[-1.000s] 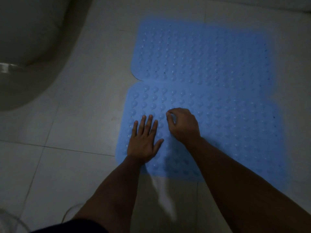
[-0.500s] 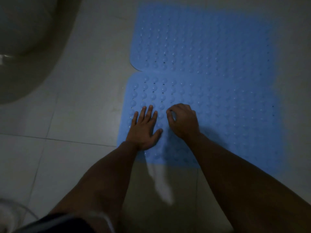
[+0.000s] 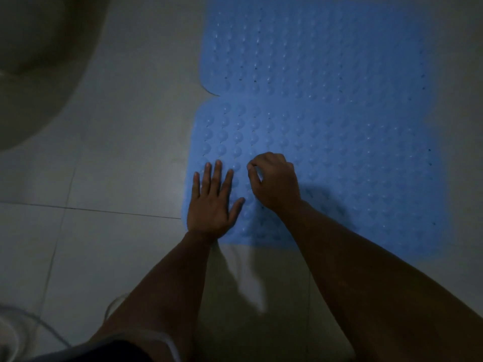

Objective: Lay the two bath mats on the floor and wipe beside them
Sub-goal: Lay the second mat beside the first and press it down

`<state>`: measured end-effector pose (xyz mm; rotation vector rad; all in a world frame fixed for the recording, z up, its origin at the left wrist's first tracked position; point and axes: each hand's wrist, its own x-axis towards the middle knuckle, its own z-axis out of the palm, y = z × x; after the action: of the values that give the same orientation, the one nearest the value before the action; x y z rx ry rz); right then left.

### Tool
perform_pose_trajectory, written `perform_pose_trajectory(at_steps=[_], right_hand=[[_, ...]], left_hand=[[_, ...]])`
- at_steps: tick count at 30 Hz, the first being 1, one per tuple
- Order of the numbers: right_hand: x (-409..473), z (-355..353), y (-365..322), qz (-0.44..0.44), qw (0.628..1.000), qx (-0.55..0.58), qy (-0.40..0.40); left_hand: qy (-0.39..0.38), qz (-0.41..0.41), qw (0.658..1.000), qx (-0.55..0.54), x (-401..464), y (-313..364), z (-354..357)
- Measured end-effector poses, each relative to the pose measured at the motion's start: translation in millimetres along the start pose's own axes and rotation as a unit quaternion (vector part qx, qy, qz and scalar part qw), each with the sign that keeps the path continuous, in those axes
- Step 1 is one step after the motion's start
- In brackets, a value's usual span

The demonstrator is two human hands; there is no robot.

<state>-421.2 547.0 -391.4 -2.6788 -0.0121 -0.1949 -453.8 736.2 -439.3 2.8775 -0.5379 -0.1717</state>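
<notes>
Flat, left hand [image 3: 213,205] presses near mat [image 3: 339,165]; right hand [image 3: 274,178] pinches its bump.

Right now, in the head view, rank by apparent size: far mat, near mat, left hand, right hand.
1. Far mat and near mat: similar, far one cropped, unranked.
2. Left hand and right hand: alike.
</notes>
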Motion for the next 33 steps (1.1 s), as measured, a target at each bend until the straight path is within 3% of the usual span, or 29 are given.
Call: perform_pose_trajectory(at_steps=[6,13,17,22,33], right_hand=[[2,3,9,-0.014,1.0,0.002,-0.023],[-16,-27,2,0.001,1.0,-0.016,-0.003],[-55,-8,-6,0.025,0.995,-0.069,-0.067],[-87,20,2,0.009,0.979,-0.143,-0.145],[-92,25,10,0.007,0.983,-0.1,-0.151]], left_hand=[[0.03,0.004,1.0,-0.004,0,-3,6],[-0.048,-0.031,0.997,-0.053,7,7,-22],[0.022,-0.043,0.999,-0.008,7,11,-41],[0.028,0.004,1.0,0.013,10,21,-32],[0.074,-0.027,0.997,0.02,23,16,-22]])
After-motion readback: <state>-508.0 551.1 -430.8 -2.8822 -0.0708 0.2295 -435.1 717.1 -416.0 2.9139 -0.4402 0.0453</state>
